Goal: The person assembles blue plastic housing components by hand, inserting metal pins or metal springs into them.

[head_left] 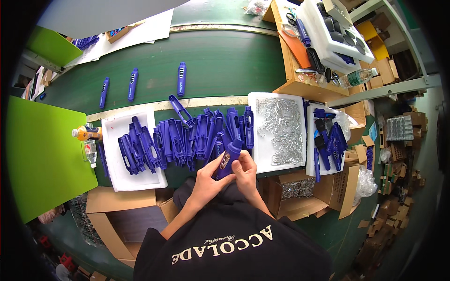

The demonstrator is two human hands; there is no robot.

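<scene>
Close in front of my body, both hands are closed round one blue plastic tube housing [232, 152], tilted with its collared end up and to the right. My left hand [210, 178] grips its lower left side, where a slotted window shows something shiny inside. The thumb and fingers of my right hand [245, 172] press on it from the right. Just beyond lies a pile of similar blue housings [177, 140], several resting on a white foam tray [144, 181] at the left. To the right, small transparent or metallic pieces [287, 152] cover part of another white foam tray [253, 104].
Three blue housings [182, 79] stand apart on the green belt [225, 61]. At the right, a foam box [311, 161] holds blue and black parts. Bottles [87, 133] are by the green panel [44, 154]. Open cartons [122, 201] sit below the bench edge.
</scene>
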